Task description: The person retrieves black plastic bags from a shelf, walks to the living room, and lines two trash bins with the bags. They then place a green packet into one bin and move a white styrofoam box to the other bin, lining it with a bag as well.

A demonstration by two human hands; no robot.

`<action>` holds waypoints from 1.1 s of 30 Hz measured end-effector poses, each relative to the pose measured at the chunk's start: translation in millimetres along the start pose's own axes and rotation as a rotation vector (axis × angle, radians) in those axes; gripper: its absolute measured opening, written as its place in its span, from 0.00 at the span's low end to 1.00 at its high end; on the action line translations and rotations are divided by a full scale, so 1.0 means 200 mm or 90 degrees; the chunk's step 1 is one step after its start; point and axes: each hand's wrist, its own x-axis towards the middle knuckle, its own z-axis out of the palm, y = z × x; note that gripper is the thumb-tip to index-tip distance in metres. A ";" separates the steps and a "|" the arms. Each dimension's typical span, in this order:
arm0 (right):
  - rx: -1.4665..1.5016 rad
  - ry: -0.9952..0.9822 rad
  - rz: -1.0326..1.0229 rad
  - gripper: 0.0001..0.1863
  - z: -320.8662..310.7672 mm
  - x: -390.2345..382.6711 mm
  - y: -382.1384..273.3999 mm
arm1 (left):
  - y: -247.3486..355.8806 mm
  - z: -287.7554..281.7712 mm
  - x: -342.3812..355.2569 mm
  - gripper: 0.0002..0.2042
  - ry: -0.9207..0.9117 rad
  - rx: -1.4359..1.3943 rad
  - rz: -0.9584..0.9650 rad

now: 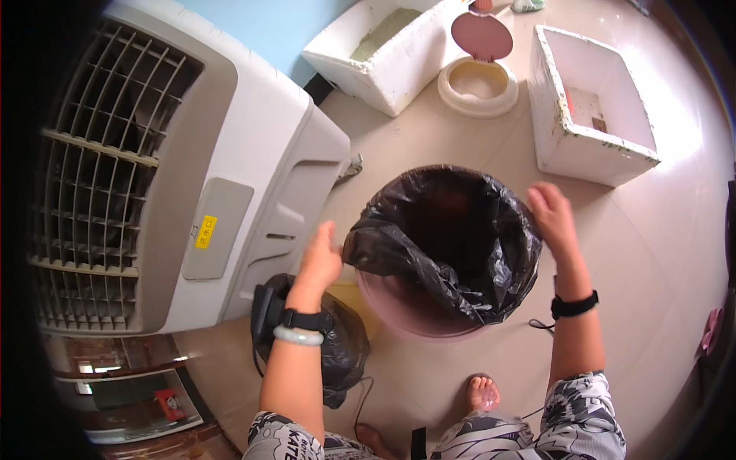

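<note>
A glossy black plastic bag (448, 241), draped over a round pink bin (418, 310) on the beige floor (644, 261), lay between the left grip (319, 257) and right grip (553, 215), whose closure could not be told, beside a grey-and-white, grille-fronted appliance (253, 130).

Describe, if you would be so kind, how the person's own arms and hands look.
The left hand and right hand are both ungloved. The left wrist wears a black strap and, nearer the elbow, a pale smooth bangle; the right forearm wears a black band. The sleeves are patterned in black, white and grey.
</note>
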 end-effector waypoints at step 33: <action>-0.409 -0.306 -0.310 0.21 -0.12 -0.73 -0.71 | 0.14 -0.35 -1.31 0.26 -0.261 -0.179 0.489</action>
